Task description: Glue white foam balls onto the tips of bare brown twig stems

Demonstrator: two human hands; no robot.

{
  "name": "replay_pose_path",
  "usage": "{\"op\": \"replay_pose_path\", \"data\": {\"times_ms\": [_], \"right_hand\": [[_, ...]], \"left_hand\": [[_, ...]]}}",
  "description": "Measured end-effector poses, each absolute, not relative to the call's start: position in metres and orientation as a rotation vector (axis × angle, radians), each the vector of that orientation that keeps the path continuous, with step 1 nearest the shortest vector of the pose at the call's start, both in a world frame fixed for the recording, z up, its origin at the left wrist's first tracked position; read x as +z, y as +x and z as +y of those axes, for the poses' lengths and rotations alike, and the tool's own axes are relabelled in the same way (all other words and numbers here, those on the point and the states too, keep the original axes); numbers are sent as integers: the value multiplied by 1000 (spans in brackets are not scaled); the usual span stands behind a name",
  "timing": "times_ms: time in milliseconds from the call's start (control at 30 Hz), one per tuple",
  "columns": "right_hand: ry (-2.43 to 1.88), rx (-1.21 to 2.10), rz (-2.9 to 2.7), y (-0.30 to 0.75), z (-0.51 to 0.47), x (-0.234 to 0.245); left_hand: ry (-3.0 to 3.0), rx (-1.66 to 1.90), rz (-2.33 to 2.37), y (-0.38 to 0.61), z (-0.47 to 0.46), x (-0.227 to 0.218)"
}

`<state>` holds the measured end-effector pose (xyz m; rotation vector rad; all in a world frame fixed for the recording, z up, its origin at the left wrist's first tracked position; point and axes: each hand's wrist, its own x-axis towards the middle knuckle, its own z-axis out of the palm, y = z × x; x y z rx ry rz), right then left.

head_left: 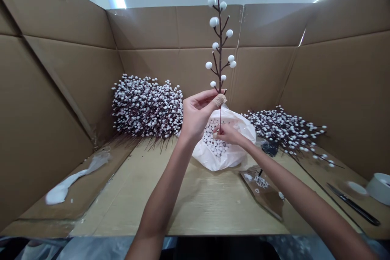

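Note:
My left hand pinches the brown stem of an artificial berry branch, held upright in the middle of the view. White balls sit on many of its twig tips, while a few tips are bare. A tan wrapping covers the left thumb. Below, my right hand is closed over an open white plastic bag full of loose white balls. Its fingertips are beside the stem's lower end; whether they grip the stem or a ball is hidden.
Finished-looking berry branches lie in a large pile at back left and a smaller pile at right. A cardboard piece with white glue-like blobs, a knife, a tape roll and a crumpled plastic strip lie around. Cardboard walls enclose the table.

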<state>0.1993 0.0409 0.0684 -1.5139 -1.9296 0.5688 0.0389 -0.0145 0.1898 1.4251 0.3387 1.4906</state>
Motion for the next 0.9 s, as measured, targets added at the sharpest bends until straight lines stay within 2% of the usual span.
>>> {"op": "replay_pose_path", "data": {"times_ms": [367,900], "right_hand": [[-1665,409,-2215,184,39,65],[-1644,571,-2166,197,52,57]], "left_hand": [[1419,1427,290,36,-14,191],[1462,1442,303,34,-15,191]]}}
